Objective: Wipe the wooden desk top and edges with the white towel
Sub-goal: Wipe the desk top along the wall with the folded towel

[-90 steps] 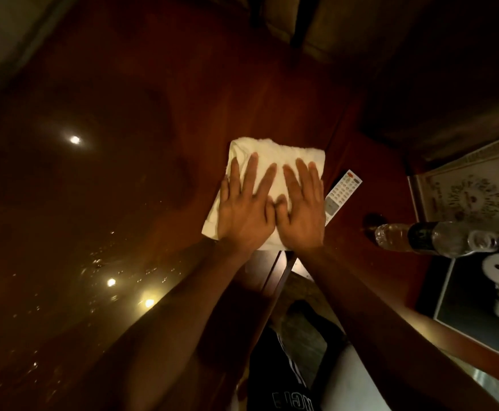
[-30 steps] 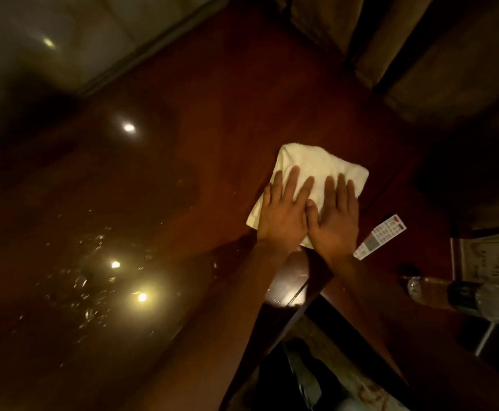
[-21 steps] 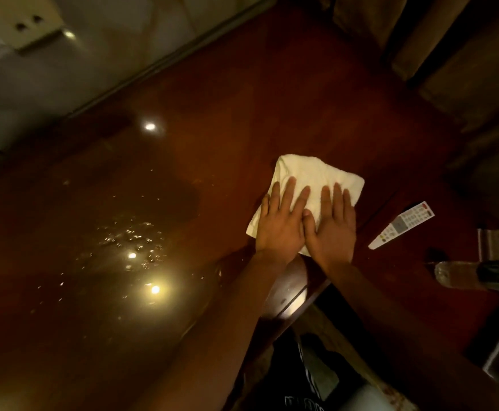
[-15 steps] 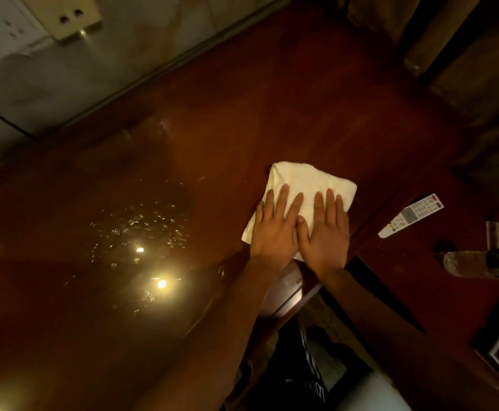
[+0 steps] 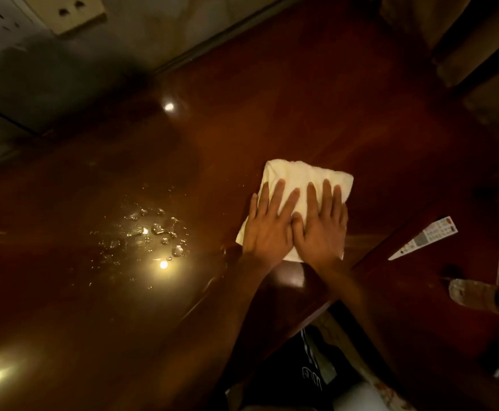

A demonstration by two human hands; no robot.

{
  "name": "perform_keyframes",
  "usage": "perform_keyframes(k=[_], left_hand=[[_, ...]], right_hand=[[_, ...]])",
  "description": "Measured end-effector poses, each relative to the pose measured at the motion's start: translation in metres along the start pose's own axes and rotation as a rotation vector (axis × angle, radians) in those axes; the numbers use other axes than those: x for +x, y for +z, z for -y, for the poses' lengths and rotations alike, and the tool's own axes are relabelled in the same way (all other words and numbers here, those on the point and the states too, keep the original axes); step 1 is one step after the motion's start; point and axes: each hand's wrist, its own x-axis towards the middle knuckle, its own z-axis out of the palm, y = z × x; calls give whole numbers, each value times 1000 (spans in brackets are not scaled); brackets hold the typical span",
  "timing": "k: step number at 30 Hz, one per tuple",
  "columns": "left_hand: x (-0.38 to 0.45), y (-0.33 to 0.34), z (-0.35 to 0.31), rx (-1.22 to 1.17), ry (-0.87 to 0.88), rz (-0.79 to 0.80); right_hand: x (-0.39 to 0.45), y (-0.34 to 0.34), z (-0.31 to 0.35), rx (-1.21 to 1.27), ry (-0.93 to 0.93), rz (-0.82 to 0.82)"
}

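Head view: a folded white towel [image 5: 307,185] lies flat on the dark red wooden table [image 5: 272,99], a little toward three o'clock of the picture's centre and near the table's front edge. Both hands lie on it side by side, palms down. The left hand [image 5: 267,226] covers the towel's nine o'clock half, fingers straight and slightly spread, pointing to twelve o'clock; its little finger runs along the towel's side edge. The right hand [image 5: 322,229] covers the three o'clock half, fingers likewise straight and flat, its thumb touching the left hand's thumb side. Neither hand curls round the cloth; both press it against the wood (the heels of the palms sit over the towel's near edge). The far strip of towel, toward twelve o'clock, shows bare beyond the fingertips.

At nine o'clock from the hands, well apart from the towel, a scatter of water drops [image 5: 156,229] glints on the polished table, among bright reflected lights. At three o'clock, on a lower part of the wood, lies a white remote control [image 5: 423,238], tilted. Further toward four o'clock a plastic bottle [image 5: 485,298] lies on its side, blurred and partly cut by the frame edge. At eleven o'clock, the wall carries a pale socket plate [image 5: 73,13].
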Motion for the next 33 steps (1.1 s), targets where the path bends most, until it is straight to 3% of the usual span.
perform_keyframes(k=[18, 33], left_hand=[[150, -41, 75, -41, -124, -150], [240, -72, 136, 50, -240, -186]], right_hand=[[193, -12, 43, -31, -234, -16], [311, -12, 89, -42, -321, -29]])
